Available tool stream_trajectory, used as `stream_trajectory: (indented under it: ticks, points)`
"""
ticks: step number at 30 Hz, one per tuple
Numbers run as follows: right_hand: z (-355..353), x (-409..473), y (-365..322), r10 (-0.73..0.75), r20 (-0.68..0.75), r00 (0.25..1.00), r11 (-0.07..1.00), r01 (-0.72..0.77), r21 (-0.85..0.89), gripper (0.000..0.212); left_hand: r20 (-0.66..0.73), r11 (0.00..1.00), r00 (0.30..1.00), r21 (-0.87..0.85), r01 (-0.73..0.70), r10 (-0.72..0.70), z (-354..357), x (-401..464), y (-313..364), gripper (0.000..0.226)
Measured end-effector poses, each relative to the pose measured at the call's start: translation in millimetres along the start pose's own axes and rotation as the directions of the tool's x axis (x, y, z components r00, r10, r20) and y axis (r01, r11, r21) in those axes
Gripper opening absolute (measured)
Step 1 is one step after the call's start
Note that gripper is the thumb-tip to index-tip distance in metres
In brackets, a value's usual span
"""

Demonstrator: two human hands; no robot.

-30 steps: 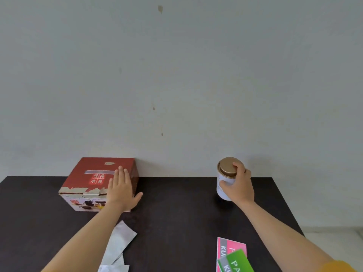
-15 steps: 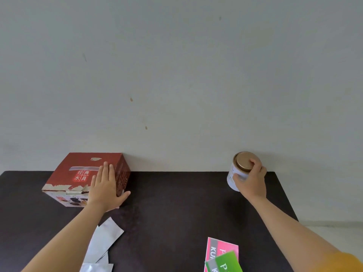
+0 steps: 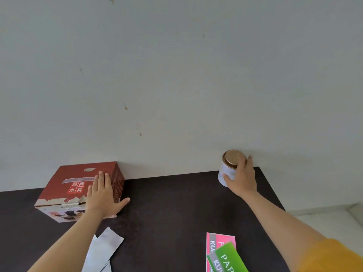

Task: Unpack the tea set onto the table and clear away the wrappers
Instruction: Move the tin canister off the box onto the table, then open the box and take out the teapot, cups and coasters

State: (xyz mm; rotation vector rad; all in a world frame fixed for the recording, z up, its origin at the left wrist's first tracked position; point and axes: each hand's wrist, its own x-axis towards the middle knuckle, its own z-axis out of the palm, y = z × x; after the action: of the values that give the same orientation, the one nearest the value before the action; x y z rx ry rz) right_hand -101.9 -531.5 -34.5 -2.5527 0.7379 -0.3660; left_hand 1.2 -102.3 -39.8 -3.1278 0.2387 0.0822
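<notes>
Work on the unpacking looks barely begun, as far as we can judge. Our left hand [image 3: 102, 195] lies flat, fingers spread, on top of the red cardboard tea-set box with white Chinese characters [image 3: 78, 185], which sits at the back left of the dark brown table [image 3: 167, 213], close to the pale wall [image 3: 176, 75]. The box's lid seems closed, with a torn pale edge along its front; no cup or pot stands out on the table, so we take the set to be inside, though we cannot see in.

Our right hand [image 3: 242, 178] reaches to the far right corner and its grip is wrapped around the white cylindrical tin with a bronze-coloured lid [image 3: 228, 167], fingers over the lid's rim and thumb on the side. The tin leans slightly; whether its base rests on the table we cannot tell.

Near the front edge lie silvery flat foil sachets [image 3: 104, 250] on the left, overlapping one another, and on the right a pink printed card [image 3: 216, 240] partly covered by a green printed card [image 3: 227, 260]. Whether the sachets are empty wrappers is unclear.

What remains, in our view, is nearly everything: opening the box, setting out the pieces, and removing any wrappers.
</notes>
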Motion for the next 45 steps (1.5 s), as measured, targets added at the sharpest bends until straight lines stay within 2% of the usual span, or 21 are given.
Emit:
stream_trajectory:
  ticks: [5,8,11,13,16,18,23,28,33,38,42,45]
  points:
    - [-10,-30,-43,-0.071,0.001,0.997,0.995,0.071,-0.065,0.087,0.090,0.978,0.996,-0.208,0.004,0.015,-16,1,-2,0.117]
    - [-6,-54,-85,-0.111,0.039,0.993,0.990,0.114,-0.085,0.083,0.170,0.907,0.982,-0.421,-0.002,0.081,-35,1,-11,0.101]
    - [7,-82,-138,-0.162,0.080,0.983,0.984,0.167,-0.055,0.080,0.158,0.835,0.973,-0.547,-0.057,0.170,-51,-6,-36,0.090]
    - [21,-102,-174,-0.196,0.112,0.974,0.980,0.200,-0.023,0.077,0.147,0.829,0.969,-0.552,-0.086,0.198,-56,-12,-59,0.085]
    - [48,-131,-228,-0.254,0.156,0.954,0.967,0.252,0.033,0.074,0.117,0.799,0.959,-0.583,-0.144,0.258,-65,-21,-100,0.061]
    - [66,-150,-261,-0.322,0.182,0.929,0.947,0.320,0.043,0.071,0.091,0.812,0.951,-0.548,-0.201,0.297,-67,-23,-125,0.054]
    - [105,-186,-322,-0.476,0.267,0.838,0.877,0.474,0.076,0.067,0.140,0.919,0.958,-0.346,-0.189,0.250,-52,-15,-175,0.092]
    - [137,-203,-350,-0.514,0.423,0.746,0.827,0.562,0.016,0.066,0.240,0.934,0.927,-0.281,-0.219,0.289,-49,-18,-185,0.091]
    - [153,-208,-356,-0.465,0.456,0.759,0.857,0.516,0.016,0.071,0.279,0.931,0.909,-0.281,-0.232,0.310,-30,-15,-190,0.092]
    - [163,-211,-353,-0.459,0.402,0.792,0.882,0.461,0.100,0.063,0.191,0.906,0.940,-0.375,-0.195,0.281,-18,-15,-190,0.082]
    - [171,-214,-355,-0.439,0.367,0.821,0.898,0.413,0.150,0.057,0.130,0.909,0.967,-0.389,-0.151,0.217,-15,-15,-184,0.071]
    - [173,-213,-352,-0.454,0.369,0.811,0.889,0.436,0.137,0.053,0.079,0.919,0.983,-0.374,-0.124,0.165,-12,-15,-179,0.067]
